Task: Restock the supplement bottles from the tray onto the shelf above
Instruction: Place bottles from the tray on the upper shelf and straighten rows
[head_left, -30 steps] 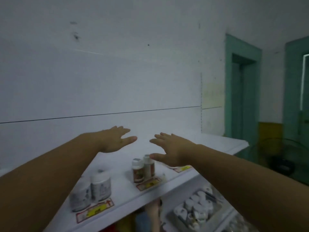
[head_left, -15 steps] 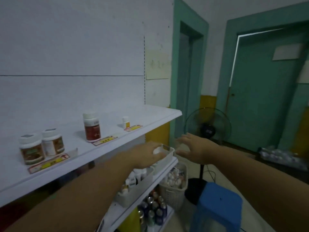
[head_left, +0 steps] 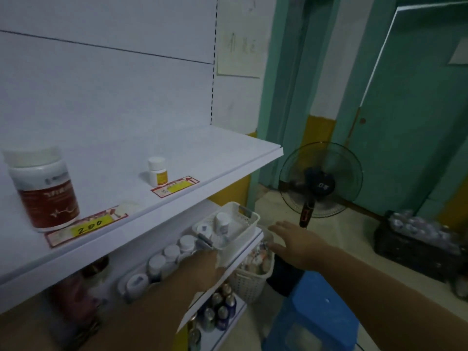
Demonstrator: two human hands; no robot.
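A white upper shelf (head_left: 202,153) juts from a pale panelled wall in a room with a teal door (head_left: 417,122) and a yellow-banded wall, carrying only 2 bottles: a large red-labelled bottle (head_left: 45,193) at the left and a small yellow-labelled bottle (head_left: 157,172) further along, each behind a price tag (head_left: 174,186) on the front edge. On the floor beyond are a pedestal fan (head_left: 320,184), a blue stool (head_left: 316,312), a white basket (head_left: 253,277) and a black crate (head_left: 410,252). On the lower shelf (head_left: 195,310), a white slotted tray (head_left: 247,225) holds a white-capped supplement bottle (head_left: 222,222), with a row of white-capped bottles (head_left: 172,253) beside it to the left. The left hand (head_left: 202,266) reaches under the upper shelf to the tray's near end; its fingers are hidden there, so its grasp cannot be told. The right hand (head_left: 295,240) hovers just beside the tray's right side, fingers straight and spread, holding nothing.
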